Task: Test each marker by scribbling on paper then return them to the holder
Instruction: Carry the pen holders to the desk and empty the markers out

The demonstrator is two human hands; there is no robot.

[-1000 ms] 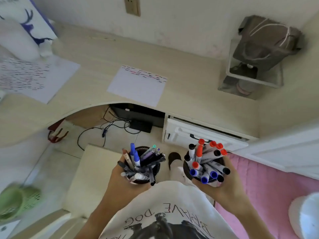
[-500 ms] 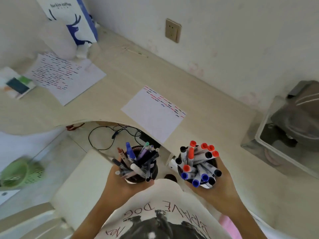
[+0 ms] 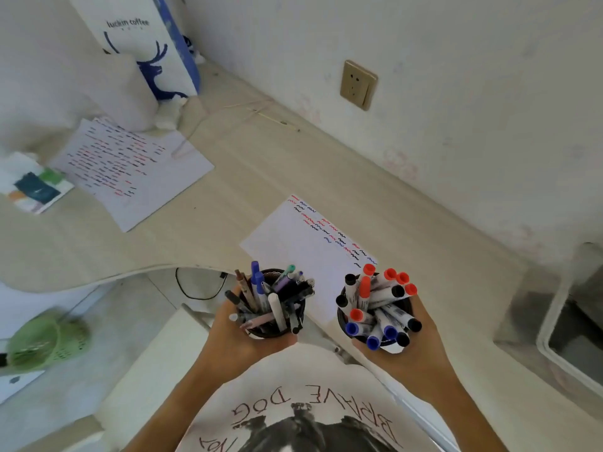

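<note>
The left hand (image 3: 238,337) is wrapped around a dark mesh holder (image 3: 295,316) crammed with assorted pens (image 3: 261,288), fingers curled under and around its side. The right hand (image 3: 414,347) cups a second dark holder (image 3: 342,318) the same way; this one is packed with whiteboard markers (image 3: 378,305) capped in red, blue and black. Both cups are held up in front of the person's chest, just at the near edge of the desk (image 3: 293,164), not yet set down.

Just beyond the two cups lies the test sheet (image 3: 293,252), with rows of short red, blue and black squiggles along its far edge and most of its near part blank. A second sheet (image 3: 130,171), densely scribbled, lies well to the left, near a coffee bag (image 3: 143,53).

The main risk is a tip: both cups are overfull, with markers splayed outward, and whether each grip reaches fully round its cup is hard to tell from above. A tilt while lowering could spill markers to the floor. Mixing tested and untested markers is another likely slip once both cups stand side by side.
</note>
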